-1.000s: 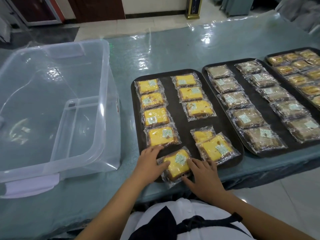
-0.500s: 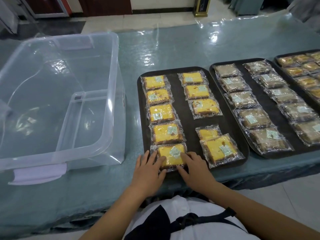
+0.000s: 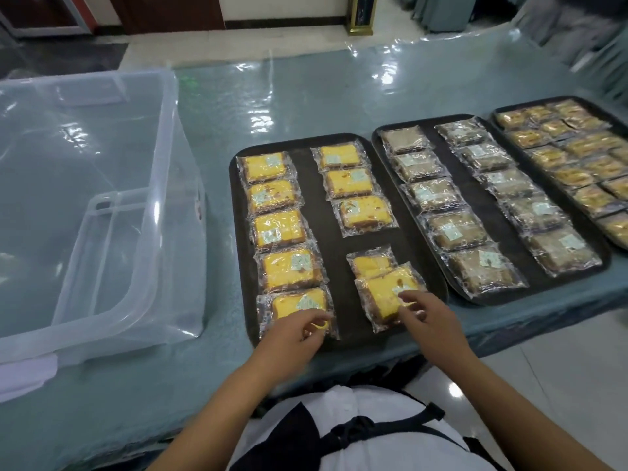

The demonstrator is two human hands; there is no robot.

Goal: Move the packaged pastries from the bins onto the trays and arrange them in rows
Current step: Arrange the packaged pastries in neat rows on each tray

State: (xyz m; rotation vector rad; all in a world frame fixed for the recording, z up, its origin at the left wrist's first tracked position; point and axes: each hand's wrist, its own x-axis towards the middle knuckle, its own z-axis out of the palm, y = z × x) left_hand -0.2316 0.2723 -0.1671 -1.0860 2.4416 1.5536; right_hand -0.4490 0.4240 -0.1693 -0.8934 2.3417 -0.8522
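A dark tray (image 3: 334, 266) holds yellow packaged pastries in two columns. The left column runs several deep, and its nearest packet (image 3: 299, 302) lies at the tray's front edge. My left hand (image 3: 292, 334) rests its fingertips on that packet's near edge. In the right column three packets lie in line. Nearer me, a tilted packet (image 3: 384, 294) overlaps another packet (image 3: 370, 263). My right hand (image 3: 431, 321) pinches the near right corner of the tilted packet.
A large clear plastic bin (image 3: 163, 212) stands left of the tray, with no pastries visible in it. To the right, a second tray (image 3: 494, 219) holds two rows of brown packets. Further right lie golden pastries (image 3: 577, 147). The table's front edge runs just below the trays.
The nearest left packet was slid up and straightened into its column. My right hand then left it and moved right onto the tilted packet. My left hand stays at the left packet.
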